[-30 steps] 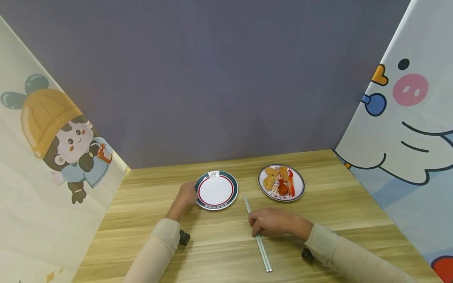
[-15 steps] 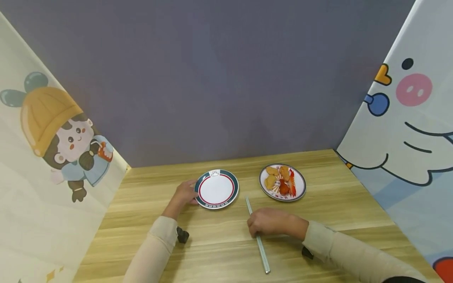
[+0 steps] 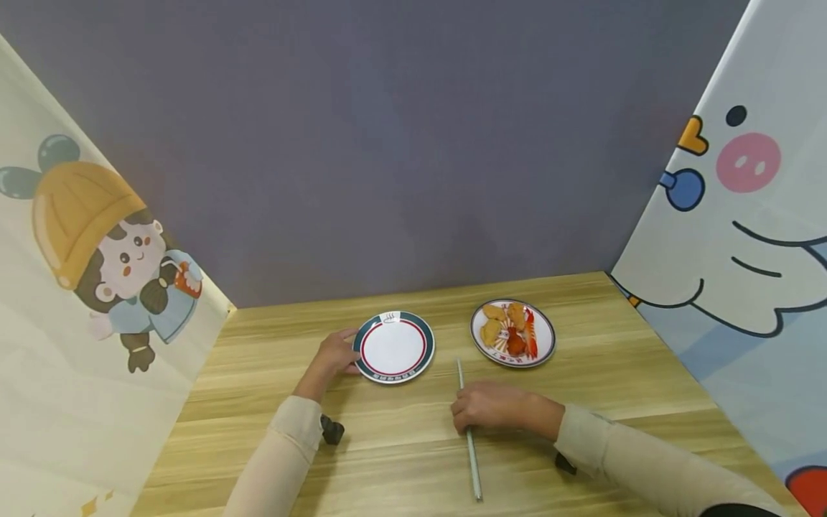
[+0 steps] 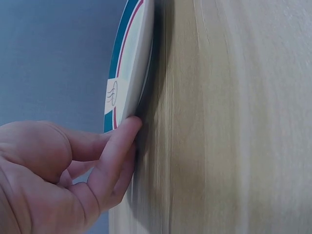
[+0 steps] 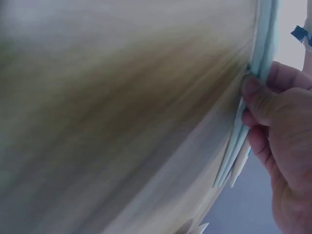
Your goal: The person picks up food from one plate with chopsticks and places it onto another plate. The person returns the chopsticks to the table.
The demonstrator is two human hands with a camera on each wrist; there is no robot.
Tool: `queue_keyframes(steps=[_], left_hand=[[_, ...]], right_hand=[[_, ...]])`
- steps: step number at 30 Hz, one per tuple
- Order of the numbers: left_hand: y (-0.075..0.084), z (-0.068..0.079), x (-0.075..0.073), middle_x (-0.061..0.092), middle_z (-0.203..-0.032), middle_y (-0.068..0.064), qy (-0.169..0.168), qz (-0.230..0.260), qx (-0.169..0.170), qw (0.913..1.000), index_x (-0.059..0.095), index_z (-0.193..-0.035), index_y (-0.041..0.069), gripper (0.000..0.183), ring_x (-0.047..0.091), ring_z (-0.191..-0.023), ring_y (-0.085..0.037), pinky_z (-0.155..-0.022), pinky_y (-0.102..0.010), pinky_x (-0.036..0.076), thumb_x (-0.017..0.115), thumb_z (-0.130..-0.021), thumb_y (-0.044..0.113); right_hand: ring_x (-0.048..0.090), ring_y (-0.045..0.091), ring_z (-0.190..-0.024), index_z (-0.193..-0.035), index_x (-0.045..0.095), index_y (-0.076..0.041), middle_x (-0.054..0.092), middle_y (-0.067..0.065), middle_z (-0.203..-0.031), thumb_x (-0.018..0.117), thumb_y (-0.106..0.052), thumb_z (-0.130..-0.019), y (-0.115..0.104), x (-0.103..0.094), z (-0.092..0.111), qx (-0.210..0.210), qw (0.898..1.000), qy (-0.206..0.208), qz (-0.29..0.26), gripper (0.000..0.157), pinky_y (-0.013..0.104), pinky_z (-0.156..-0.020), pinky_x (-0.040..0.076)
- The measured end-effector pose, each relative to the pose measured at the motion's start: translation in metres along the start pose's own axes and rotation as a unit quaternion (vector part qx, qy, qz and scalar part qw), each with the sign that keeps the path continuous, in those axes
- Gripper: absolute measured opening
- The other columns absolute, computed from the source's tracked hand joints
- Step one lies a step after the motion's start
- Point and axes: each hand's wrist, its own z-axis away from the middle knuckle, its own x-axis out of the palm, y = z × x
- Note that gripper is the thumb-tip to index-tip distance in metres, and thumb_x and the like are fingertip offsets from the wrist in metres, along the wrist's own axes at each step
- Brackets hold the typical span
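An empty round plate (image 3: pixel 394 347) with a dark green rim and a red inner ring lies on the wooden table, left of the middle. My left hand (image 3: pixel 334 357) pinches its left edge; in the left wrist view the fingertips (image 4: pixel 131 124) are at the rim, close to the tabletop. Nearer me, my right hand (image 3: pixel 494 407) grips a pair of pale metallic chopsticks (image 3: pixel 474 467) around their middle. They lie low along the table, thin ends pointing away from me. In the right wrist view, thumb and fingers hold the chopsticks (image 5: pixel 231 151) between them.
Beyond the right hand stands a second plate (image 3: pixel 548 348), bearing a prawn (image 3: pixel 531 334), golden fried-looking pieces (image 3: pixel 491 332) and an orange-red piece (image 3: pixel 516 342). A dark grey partition (image 3: pixel 413 179) closes the back of the table. Printed cartoon panels flank both sides.
The chopsticks have turned in my right hand: their far ends swung right, their near ends left. The left hand has shifted its fingers at the plate's edge; the plate looks almost unmoved.
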Motion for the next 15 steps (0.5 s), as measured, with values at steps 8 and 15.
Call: queue_keyframes(steps=[8,15], left_hand=[[-0.001,0.000,-0.001,0.061,-0.129,-0.034,-0.007,0.018,0.000,0.9998,0.048,-0.152,0.008,0.069,0.070,-0.069,-0.019,-0.067,-0.034,0.069,0.061,-0.087,-0.013],[0.000,0.002,0.000,0.064,-0.125,-0.032,-0.006,0.020,0.002,0.9998,0.048,-0.151,0.006,0.069,0.069,-0.067,-0.019,-0.067,-0.035,0.069,0.062,-0.087,-0.014]], right_hand=[[0.059,0.004,-0.087,-0.095,0.067,-0.025,0.064,-0.012,-0.096,0.062,-0.015,-0.091,0.001,0.010,0.012,0.018,0.998,0.057,0.010,0.012,0.013,-0.077,0.054],[0.059,0.007,-0.088,-0.098,0.061,-0.017,0.061,-0.007,-0.096,0.063,-0.012,-0.092,0.009,-0.005,0.007,0.032,0.990,0.127,0.049,0.008,0.017,-0.078,0.057]])
